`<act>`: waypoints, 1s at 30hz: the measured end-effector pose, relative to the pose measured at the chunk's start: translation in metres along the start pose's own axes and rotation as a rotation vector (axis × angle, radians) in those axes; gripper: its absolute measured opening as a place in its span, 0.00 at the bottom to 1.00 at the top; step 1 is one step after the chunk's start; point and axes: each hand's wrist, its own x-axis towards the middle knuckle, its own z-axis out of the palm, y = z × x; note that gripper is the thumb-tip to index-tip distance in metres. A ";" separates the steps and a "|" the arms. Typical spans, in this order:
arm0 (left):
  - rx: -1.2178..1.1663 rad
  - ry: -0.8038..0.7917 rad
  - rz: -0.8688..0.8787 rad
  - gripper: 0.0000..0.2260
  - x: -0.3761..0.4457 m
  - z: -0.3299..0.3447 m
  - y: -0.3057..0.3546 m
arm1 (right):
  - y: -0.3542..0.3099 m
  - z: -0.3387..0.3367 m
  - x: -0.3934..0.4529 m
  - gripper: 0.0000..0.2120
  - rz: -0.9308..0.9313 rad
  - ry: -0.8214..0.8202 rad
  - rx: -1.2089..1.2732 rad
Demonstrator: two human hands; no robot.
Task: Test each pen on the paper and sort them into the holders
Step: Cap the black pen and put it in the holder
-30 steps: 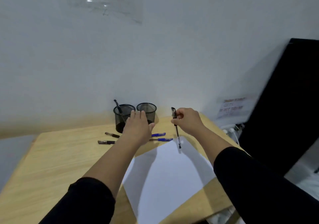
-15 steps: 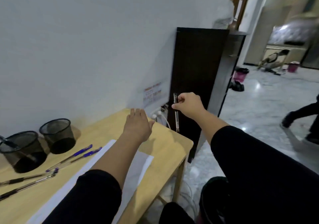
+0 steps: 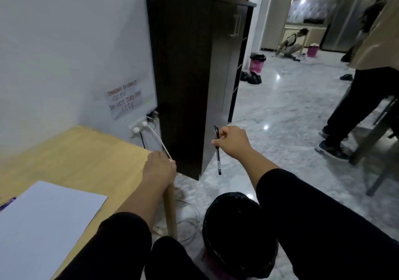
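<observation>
Floor [image 3: 291,115] of pale glossy stone fills the right half of the view, with a tall dark cabinet [image 3: 190,74] standing against the white wall [image 3: 64,42]. My desk [image 3: 71,156] occupies the lower left, its corner leg beside a black bin [image 3: 237,225] that sits on the floor between my knees. A white sheet of paper [image 3: 43,225] lies on the desk near me, and the tip of a blue pen [image 3: 7,203] shows at its left edge; the holders are out of view.

My left hand [image 3: 158,169] rests palm down on the desk's far corner, fingers loosely spread, gripping nothing that I can make out, with a white cable [image 3: 159,141] passing just behind it. My right hand [image 3: 232,142] is closed around the upper part of a black pen [image 3: 217,150], which hangs upright, tip down, out beyond the desk edge and above the floor, well apart from the paper.

Risks, as I judge them: with the pen held out over open floor near the bin, a loosened grip would drop it out of reach or into the bin. My gaze is off the paper, so the test stroke cannot start until I turn to the desk. Another person [image 3: 356,85] stands close on the right and could be bumped.

A taped note [image 3: 124,100] on the wall reads partly "CCTV" and "DO NOT TURN OFF"; its top line is blurred. The pen's barrel label is too small to read.
</observation>
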 end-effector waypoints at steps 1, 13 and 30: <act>0.014 0.004 -0.005 0.14 0.002 0.003 0.004 | 0.011 0.002 0.003 0.10 0.014 -0.007 0.001; -0.157 0.249 -0.103 0.07 0.008 0.036 0.017 | 0.106 0.018 0.012 0.21 0.190 -0.287 -0.315; 0.135 -0.019 -0.113 0.16 0.009 -0.031 -0.010 | -0.002 0.031 0.011 0.22 -0.071 -0.376 -0.488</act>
